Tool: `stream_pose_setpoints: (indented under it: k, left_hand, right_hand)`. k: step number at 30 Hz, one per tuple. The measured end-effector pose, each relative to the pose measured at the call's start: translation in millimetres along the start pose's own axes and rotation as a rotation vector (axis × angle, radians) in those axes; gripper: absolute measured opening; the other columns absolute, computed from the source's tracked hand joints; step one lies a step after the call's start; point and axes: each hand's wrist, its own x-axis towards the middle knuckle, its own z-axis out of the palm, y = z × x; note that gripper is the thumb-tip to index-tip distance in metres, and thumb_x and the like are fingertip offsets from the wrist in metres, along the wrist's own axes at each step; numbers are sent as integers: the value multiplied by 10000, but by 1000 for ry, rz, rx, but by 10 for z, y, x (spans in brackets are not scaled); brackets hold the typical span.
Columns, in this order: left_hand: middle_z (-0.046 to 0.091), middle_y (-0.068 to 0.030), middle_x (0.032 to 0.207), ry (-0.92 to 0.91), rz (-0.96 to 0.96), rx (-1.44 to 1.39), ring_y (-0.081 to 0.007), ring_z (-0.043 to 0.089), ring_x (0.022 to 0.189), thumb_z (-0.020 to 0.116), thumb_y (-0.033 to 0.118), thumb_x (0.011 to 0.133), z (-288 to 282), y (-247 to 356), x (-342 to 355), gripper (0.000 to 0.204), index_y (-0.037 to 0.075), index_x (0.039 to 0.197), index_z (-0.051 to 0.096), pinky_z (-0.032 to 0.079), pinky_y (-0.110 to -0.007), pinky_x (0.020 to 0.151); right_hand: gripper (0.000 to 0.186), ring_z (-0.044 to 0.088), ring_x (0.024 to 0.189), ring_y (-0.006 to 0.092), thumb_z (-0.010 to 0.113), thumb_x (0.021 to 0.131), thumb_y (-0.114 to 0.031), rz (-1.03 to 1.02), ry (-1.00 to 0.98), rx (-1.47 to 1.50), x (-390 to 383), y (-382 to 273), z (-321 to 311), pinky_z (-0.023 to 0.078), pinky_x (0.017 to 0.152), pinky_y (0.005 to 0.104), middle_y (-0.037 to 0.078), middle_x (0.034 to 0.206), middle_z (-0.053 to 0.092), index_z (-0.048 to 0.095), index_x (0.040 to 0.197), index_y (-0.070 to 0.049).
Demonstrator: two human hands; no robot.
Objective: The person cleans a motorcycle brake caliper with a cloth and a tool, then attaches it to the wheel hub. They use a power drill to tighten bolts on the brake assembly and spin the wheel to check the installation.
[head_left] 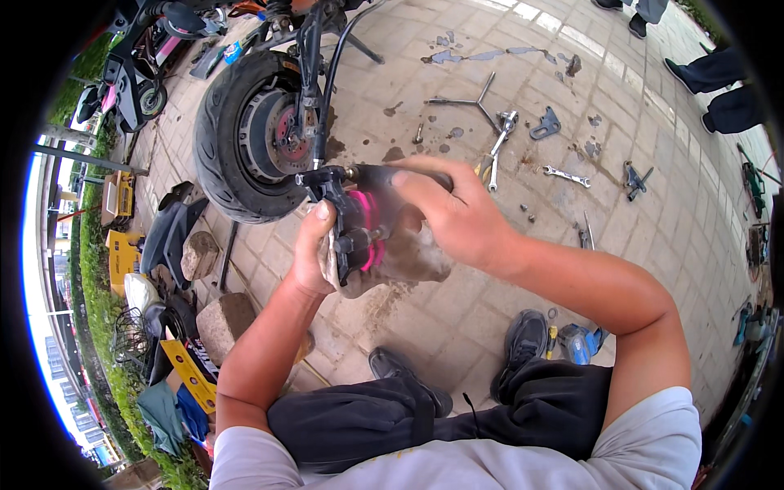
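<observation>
My left hand [313,255] grips a black brake caliper [353,220] with pink parts, wrapped underneath in a dirty grey rag [410,260]. A black hose [336,73] runs up from the caliper. My right hand [445,208] is closed on a dark tool handle [374,175] set against the top of the caliper. Both hands are held in front of a scooter wheel [245,135] with a black tyre and a brake disc.
Hand tools lie on the paving: a three-way wrench [476,101], a ratchet [500,143], a spanner [567,175] and pliers [634,180]. Stone blocks [222,321] sit at left. Another scooter [135,57] is parked far left. Other people's legs [723,86] stand top right.
</observation>
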Motion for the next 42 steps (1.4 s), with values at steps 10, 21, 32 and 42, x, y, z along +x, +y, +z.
stream_pose_setpoints:
  k: [10,21,32,42]
  left_hand:
    - [623,-111,1049,3,-45,30,-209,628,921,608,561,812,-85,-45,44,654,34,1190,524,532,-348,808]
    - [627,-130,1059,8,-11,31,-219,624,937,578,557,827,-24,-64,60,674,-4,1198,525,521,-354,815]
    - [632,-137,1066,9,4,19,-232,626,932,557,553,845,120,-8,-11,664,-8,1200,536,523,-366,819]
    - [625,-110,1025,75,33,70,-192,629,881,610,490,841,-37,-152,43,578,13,1162,549,538,-339,779]
  right_hand:
    - [288,542,739,101,540,919,-193,-47,-66,-8,13,3,71,462,669,288,84,781,629,617,1024,64]
    - [253,509,657,106,522,889,-151,-89,57,-82,51,1,92,448,613,300,87,691,600,629,922,76]
    - [238,525,622,109,545,868,-144,-101,51,-100,19,-55,57,444,579,292,83,671,607,631,903,75]
    - [202,521,639,72,608,857,-148,-78,23,-74,0,4,37,435,569,265,34,691,605,645,906,45]
